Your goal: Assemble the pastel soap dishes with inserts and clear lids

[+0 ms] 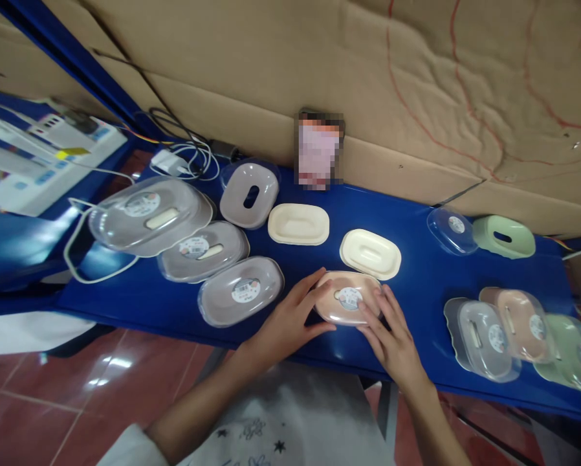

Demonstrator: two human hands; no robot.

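Both hands are closing on a pink soap box (347,299), just below centre of the frame, sitting on the blue table (416,285) near its front edge. The left hand (290,317) is cupping its left end, fingers spread and curled against the side, thumb along the lower edge. The right hand (392,330) is pressing on the right end, fingers fairly flat and close together over the lid. Neither hand is lifting it, as far as I can tell.

Handling, as a judgement: thin moulded plastic, so light and stiff, with a smooth and likely slippery clear lid. It is probably not fragile, but the lid may pop off if squeezed. The best hold is at the two short ends, low on the base, not on the lid.

Looks: an oval, peach-pink base under a clear domed lid, with a round sticker on top.

Just above it are lying two cream trays (371,253). At centre left, three grey lidded boxes (241,290) are lying in a diagonal row. At lower right, overlapping lidded boxes (516,327) in grey, pink and green are sitting. At upper right, a green base (504,236) is sitting beside a loose clear lid (452,230).
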